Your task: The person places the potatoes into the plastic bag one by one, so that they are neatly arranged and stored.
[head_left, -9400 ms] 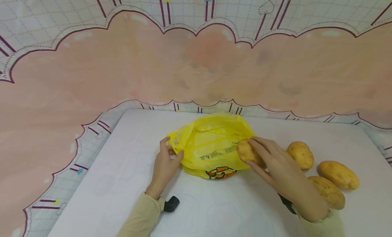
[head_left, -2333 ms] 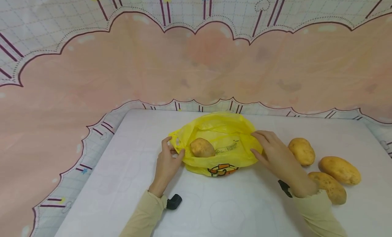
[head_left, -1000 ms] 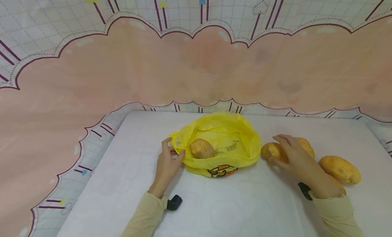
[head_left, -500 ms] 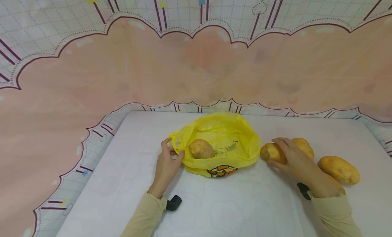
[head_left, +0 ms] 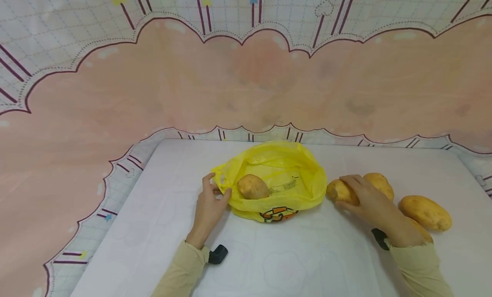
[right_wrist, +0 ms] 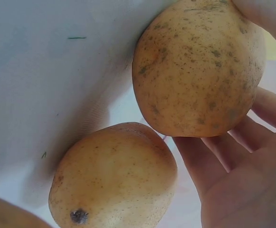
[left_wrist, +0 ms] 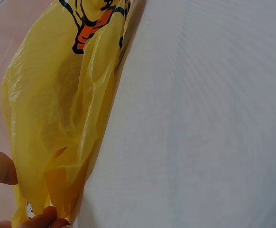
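Note:
A yellow plastic bag [head_left: 313,196] with an orange and black print lies with its mouth open upward on the white table. One potato [head_left: 253,187] rests inside it at the left. My left hand [head_left: 209,207] pinches the bag's left edge near the handle hole; the left wrist view shows fingers at the gathered plastic [left_wrist: 57,123]. To the right of the bag, my right hand [head_left: 376,207] grips another potato [head_left: 341,191], thumb on the near side and fingers over the far side. In the right wrist view this speckled potato [right_wrist: 195,71] sits against the fingers.
Behind the right hand lies a potato [head_left: 380,185], and two more, one potato [head_left: 425,213] and a partly hidden one [head_left: 423,231], lie farther right. Black wrist mounts [head_left: 218,254] stick out from both sleeves. A patterned cloth [head_left: 246,83] hangs behind the table [head_left: 269,263].
Earlier my right hand held a potato at the bag's mouth; that one now lies inside. The right hand then left the bag's right rim for another potato. The left hand has stayed put.

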Demonstrator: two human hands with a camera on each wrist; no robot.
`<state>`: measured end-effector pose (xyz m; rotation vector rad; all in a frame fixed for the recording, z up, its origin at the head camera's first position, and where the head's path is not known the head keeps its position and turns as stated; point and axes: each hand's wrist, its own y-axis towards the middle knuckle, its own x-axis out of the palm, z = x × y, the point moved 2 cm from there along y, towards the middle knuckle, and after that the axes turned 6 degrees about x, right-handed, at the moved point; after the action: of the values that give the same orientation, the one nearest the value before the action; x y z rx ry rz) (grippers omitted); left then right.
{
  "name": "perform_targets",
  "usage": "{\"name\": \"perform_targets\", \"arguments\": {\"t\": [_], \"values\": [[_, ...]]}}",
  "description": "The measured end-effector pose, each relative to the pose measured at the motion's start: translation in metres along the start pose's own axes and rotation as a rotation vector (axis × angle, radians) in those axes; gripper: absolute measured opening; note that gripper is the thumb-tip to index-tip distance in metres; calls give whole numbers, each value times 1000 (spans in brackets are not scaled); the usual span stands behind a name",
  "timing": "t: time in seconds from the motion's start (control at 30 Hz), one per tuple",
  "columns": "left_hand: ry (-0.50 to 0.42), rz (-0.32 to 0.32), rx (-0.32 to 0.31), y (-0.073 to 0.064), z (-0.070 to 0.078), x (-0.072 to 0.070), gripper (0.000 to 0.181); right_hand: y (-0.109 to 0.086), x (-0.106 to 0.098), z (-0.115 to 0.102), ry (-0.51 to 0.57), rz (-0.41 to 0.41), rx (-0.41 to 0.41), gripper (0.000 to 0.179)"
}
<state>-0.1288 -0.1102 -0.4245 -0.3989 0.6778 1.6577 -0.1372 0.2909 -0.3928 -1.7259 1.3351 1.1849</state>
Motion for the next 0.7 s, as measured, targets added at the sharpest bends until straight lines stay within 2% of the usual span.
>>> {"name": "perform_targets", "arguments": {"t": [0.53, 0.7], "values": [[-3, 9, 9, 0, 0, 0, 68, -1, -5, -1, 5, -19, 11, 65], [3, 6, -5, 0, 1, -1, 68, -1, -8, -1, -2, -3, 6, 64]]}}
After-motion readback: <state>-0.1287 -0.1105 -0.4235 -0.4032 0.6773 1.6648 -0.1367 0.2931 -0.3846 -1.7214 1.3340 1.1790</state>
